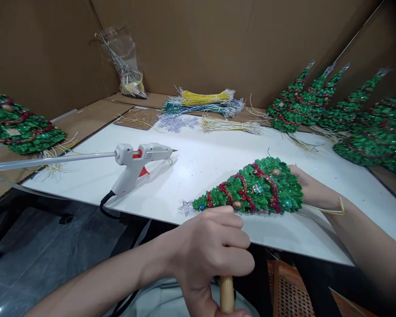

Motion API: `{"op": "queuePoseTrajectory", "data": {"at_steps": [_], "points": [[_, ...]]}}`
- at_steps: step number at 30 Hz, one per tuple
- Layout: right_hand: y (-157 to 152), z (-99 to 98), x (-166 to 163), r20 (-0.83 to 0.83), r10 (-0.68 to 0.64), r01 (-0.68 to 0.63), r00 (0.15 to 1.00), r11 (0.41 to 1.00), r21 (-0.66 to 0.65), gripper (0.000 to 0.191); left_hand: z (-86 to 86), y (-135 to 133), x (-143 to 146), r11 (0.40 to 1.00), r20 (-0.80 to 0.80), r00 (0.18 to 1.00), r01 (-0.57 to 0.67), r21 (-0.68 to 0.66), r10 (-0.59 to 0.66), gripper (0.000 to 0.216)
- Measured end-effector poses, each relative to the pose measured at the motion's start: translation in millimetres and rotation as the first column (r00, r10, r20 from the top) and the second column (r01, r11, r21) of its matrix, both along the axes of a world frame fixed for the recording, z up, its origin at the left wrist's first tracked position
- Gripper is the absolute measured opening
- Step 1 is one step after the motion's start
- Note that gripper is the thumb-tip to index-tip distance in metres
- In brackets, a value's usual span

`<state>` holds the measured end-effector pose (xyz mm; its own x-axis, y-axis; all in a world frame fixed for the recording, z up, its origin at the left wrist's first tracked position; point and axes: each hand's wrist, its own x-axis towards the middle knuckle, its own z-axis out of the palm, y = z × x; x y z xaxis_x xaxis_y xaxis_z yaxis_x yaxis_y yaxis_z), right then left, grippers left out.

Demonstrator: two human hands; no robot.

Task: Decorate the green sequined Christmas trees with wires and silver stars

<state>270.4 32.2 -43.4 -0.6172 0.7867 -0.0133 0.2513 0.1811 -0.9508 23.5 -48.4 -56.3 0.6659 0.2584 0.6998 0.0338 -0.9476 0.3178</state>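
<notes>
A small glittery green Christmas tree with red garland, tiny ornaments and a clear star tip lies tilted over the white board's front edge. My right hand holds its wide base from behind, its fingers hidden by the tree. My left hand is closed in a fist round a wooden stick just below the tree's tip. A white glue gun with a long clear glue stick rests on the white board, to the left of the tree.
Finished green trees stand at the right and one lies at the left. Bundles of yellow, green and white wires and a plastic bag lie at the back. Cardboard walls surround the table.
</notes>
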Motion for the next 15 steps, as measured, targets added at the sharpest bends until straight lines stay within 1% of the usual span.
{"op": "queuePoseTrajectory", "data": {"at_steps": [6, 10, 15], "points": [[-1.1, 2.7, -2.9, -0.005, 0.006, -0.006, 1.0, 1.0, 0.001, 0.032, 0.5, 0.0, 0.2, 1.0, -0.015, 1.0, -0.002, -0.006, 0.001, 0.056], [-1.1, 2.1, -0.4, 0.003, 0.001, -0.001, 1.0, 1.0, -0.012, 0.032, -0.2, -0.2, 1.9, 1.0, -0.005, 1.0, -0.001, 0.018, 0.001, 0.057], [-1.3, 1.6, 1.2, 0.016, -0.029, 0.03, 0.999, 0.997, -0.066, 0.033, -4.0, -1.8, 0.6, 1.0, -0.004, 1.0, 0.004, 0.007, -0.004, 0.06]]}}
